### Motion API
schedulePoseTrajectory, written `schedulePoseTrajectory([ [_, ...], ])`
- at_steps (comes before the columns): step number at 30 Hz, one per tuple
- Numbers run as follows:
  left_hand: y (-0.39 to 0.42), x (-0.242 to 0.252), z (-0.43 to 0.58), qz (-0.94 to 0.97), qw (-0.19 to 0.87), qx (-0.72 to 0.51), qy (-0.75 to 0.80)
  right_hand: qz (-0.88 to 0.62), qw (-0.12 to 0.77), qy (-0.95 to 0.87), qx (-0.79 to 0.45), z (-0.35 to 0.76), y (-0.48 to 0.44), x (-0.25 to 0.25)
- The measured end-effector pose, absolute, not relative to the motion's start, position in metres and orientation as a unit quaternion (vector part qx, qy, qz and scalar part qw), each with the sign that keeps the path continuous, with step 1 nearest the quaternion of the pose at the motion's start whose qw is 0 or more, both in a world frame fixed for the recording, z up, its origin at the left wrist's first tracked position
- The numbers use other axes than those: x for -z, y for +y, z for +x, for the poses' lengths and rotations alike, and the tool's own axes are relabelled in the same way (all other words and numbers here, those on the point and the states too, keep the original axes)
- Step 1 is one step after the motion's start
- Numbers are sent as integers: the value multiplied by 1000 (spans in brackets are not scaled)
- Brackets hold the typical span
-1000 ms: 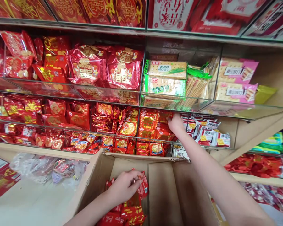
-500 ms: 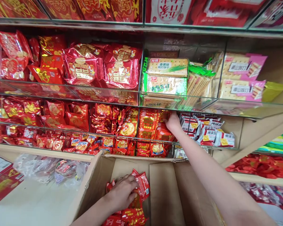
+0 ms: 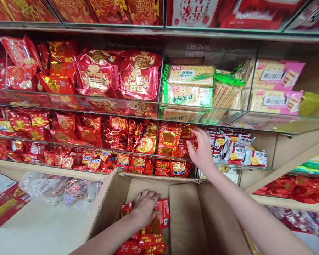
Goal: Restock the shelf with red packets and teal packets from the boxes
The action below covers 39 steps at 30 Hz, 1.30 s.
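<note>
Inside the cardboard box lie red, shiny snack packets. My left hand is down among them, its fingers curled over a red packet that shows between fingers and thumb; the fingertips are partly hidden. Up at the lower shelf, my right hand is in front of a glass-fronted compartment of red and gold packets. Its thumb and fingers are apart with nothing between them. Stacked red packets stand just left of that hand, behind the glass.
White and red biscuit packets fill the compartment to the right. Above sit green-edged crackers and large red packets. Glass strips edge the shelves. Plastic bags lie on the white surface at left.
My right hand has drawn back a little from the red packets in the compartment, and its fingers have opened. The left hand has shifted slightly forward over the packets in the box.
</note>
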State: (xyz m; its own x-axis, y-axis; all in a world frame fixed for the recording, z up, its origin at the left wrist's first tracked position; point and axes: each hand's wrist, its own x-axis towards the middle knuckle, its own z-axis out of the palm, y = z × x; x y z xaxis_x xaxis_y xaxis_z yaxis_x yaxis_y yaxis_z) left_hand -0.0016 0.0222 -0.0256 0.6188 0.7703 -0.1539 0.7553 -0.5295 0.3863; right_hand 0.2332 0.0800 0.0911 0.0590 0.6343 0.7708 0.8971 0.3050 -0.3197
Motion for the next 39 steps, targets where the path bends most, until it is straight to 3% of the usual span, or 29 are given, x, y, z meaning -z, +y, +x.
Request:
schedulePoseTrajectory([
  [5,22,26,4,866,221,4,449,-507,378,-763,131,217,30,-64],
  [10,16,18,-1,870,254,-73,417,-539,441,-706,125,225,17,-55],
  [16,10,-11,4,750,477,-232,395,-500,391,-766,-102,196,-23,-45],
  [19,9,-30,18,616,623,-318,362,-543,420,-706,-173,184,-31,-41],
  [22,10,-47,29,538,681,-360,343,-573,429,-656,-240,184,-31,-44],
  [39,11,-38,41,590,529,-466,394,-536,423,-635,-360,187,-35,-32],
])
